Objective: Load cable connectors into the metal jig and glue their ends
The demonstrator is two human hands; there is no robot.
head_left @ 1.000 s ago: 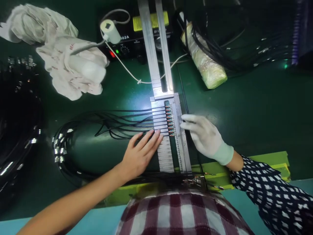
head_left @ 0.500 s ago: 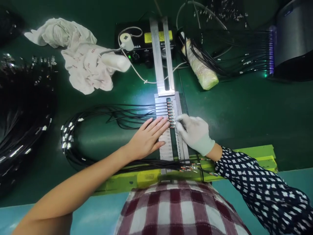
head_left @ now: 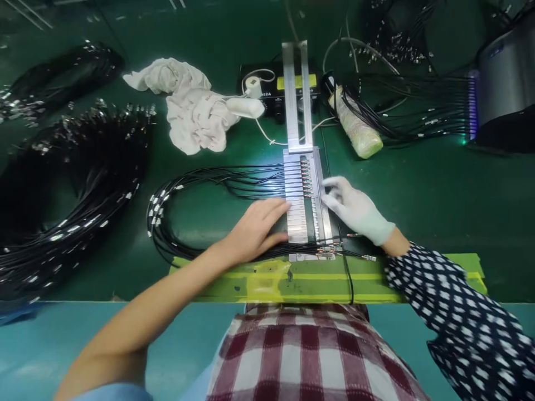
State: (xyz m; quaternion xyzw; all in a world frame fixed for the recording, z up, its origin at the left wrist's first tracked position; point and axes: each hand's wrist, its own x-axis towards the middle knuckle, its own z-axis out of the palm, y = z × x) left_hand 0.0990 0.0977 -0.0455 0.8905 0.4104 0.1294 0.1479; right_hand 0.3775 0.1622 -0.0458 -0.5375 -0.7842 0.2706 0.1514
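A slotted metal wire fixture (head_left: 296, 214) lies lengthwise in front of me. Several black wires (head_left: 251, 168) run across its upper slots, their metal terminals (head_left: 306, 177) lined up along the central gap. My left hand (head_left: 254, 231), bare, reaches in from the left with fingers stretched out and thumb apart, fingertips at the fixture's left edge just below the seated wires. On the opposite side, my right hand (head_left: 359, 211) wears a white glove; its thumb and forefinger are apart beside the right rail (head_left: 321, 195). More loose wire ends (head_left: 330, 250) lie over the fixture's lower end.
Behind the fixture sits a black control box (head_left: 273, 103). Nearby are a crumpled white cloth (head_left: 194, 114) and a plastic-wrapped handle (head_left: 355, 122). Large wire coils (head_left: 83, 223) occupy the left side. A grey machine (head_left: 507, 89) with a purple-lit edge stands at right. Green-yellow strips (head_left: 313, 284) line the front edge.
The whole view has shifted, showing more of the left side. My left hand has slid down off the wires to the fixture's left edge. My right hand has drawn slightly away from the terminals.
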